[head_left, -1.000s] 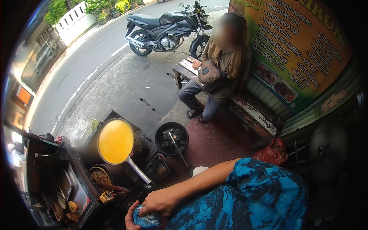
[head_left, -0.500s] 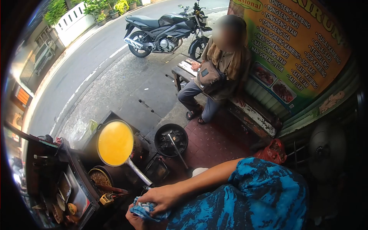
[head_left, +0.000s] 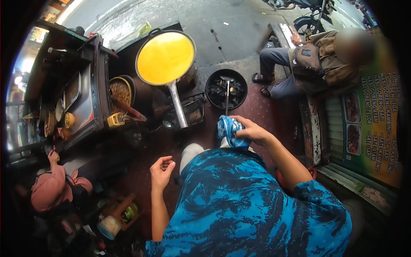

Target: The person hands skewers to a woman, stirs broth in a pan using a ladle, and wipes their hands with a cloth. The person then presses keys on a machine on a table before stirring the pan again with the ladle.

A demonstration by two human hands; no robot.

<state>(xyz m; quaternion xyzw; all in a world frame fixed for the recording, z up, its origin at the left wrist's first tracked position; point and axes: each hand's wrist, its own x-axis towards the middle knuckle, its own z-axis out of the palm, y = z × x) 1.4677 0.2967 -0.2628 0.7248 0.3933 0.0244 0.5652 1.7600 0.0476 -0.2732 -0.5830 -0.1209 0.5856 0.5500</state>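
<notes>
My right hand (head_left: 255,132) is wrapped round a crumpled blue-and-white cloth (head_left: 229,128) in front of my shirt. The cloth overlaps the lower end of a long metal tool (head_left: 227,96) that lies in a round black pan (head_left: 207,91) of charcoal. Lower left, my left hand (head_left: 162,173) hangs over the floor with nothing in it, fingers loosely bent and thumb apart. Ahead of it, a large pan with a long metal handle (head_left: 177,107) sits over the stove, full of yellow liquid (head_left: 166,56).
At left stands a food cart (head_left: 101,85) with trays and bowls. A basket-like pan (head_left: 132,88) sits beside it. A person in a pink top (head_left: 53,188) reaches toward the cart. Another person (head_left: 317,64) sits on a bench (head_left: 309,124) at right. A motorcycle (head_left: 314,19) is behind.
My left hand has let go of the cloth and moved away to the left. My right hand keeps the cloth, now near the charcoal pan. The view has turned right and downward.
</notes>
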